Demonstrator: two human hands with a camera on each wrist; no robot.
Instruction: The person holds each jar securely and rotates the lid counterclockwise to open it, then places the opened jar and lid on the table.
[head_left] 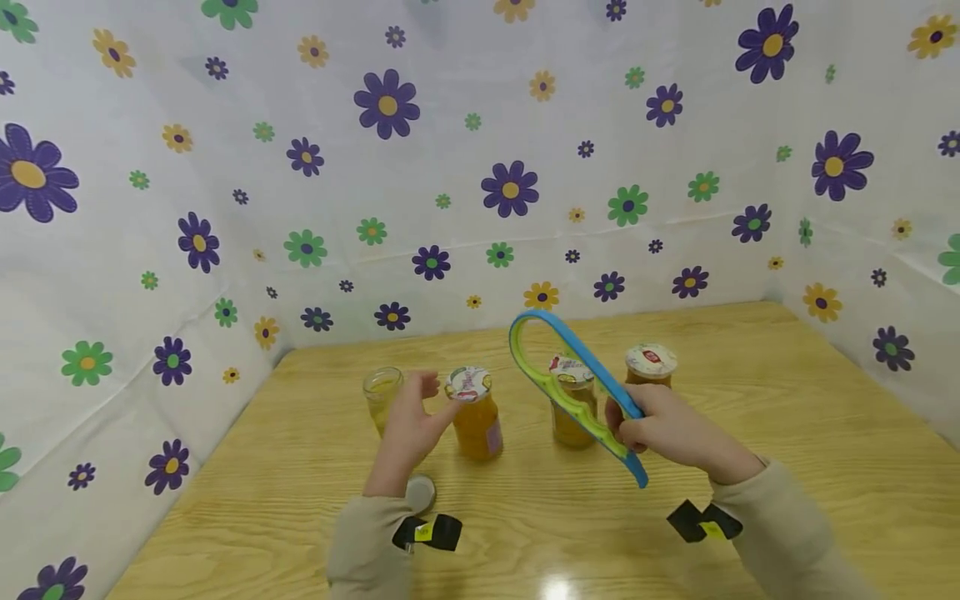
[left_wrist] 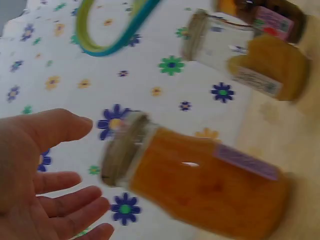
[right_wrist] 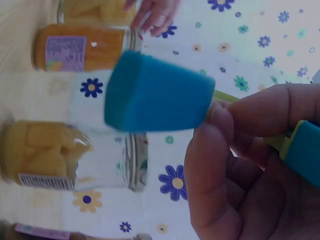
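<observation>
My right hand (head_left: 667, 425) grips a blue and green jar opener (head_left: 592, 364) by its handle end. The opener's looped end points up and to the left, above the table. My left hand (head_left: 412, 429) is beside the lid of a closed jar of orange contents (head_left: 477, 433), thumb and fingers spread. In the left wrist view a small gap shows between those fingers and the metal lid (left_wrist: 125, 148). Behind the opener stands a lidded jar with pale yellow pieces (head_left: 573, 427), partly covered by it.
An open glass jar (head_left: 381, 398) without a lid stands left of the orange jar, partly behind my left hand. A loose lid (head_left: 421, 494) lies on the wooden table (head_left: 247, 500) near my left wrist. Another lidded jar (head_left: 651, 361) stands behind my right hand. Flowered cloth (head_left: 450, 275) surrounds the table.
</observation>
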